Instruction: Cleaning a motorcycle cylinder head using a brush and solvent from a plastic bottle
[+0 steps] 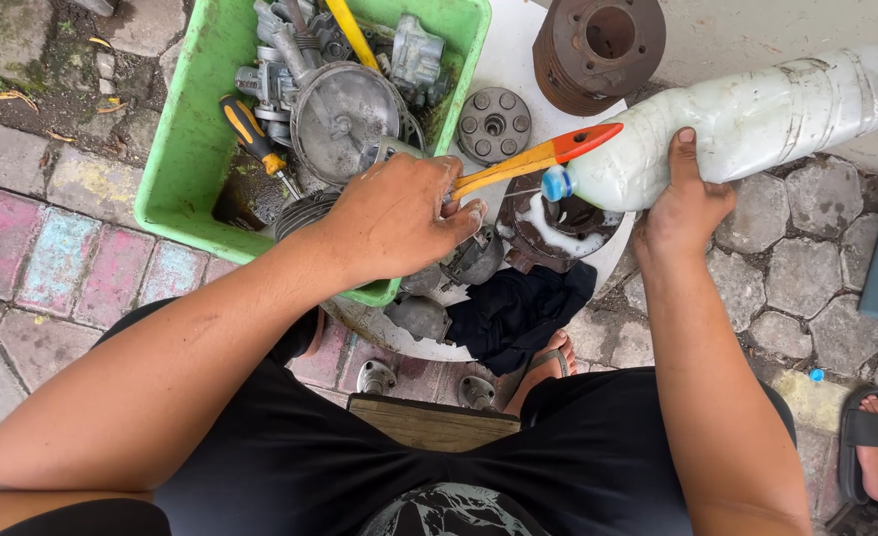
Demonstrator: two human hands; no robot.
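At frame centre, the bottle [746, 124] is gripped by the right hand [685, 203] and should be tilted gently while the brush [533, 161], clenched in the left hand [394, 218], is worked over the wetted metal part [558, 223].

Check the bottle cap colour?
Blue cap on the milky plastic bottle; head view.

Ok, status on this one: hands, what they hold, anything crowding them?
Left hand grips orange-handled brush. Right hand tips plastic bottle, blue nozzle over dark metal part. Green tub of parts close at left.
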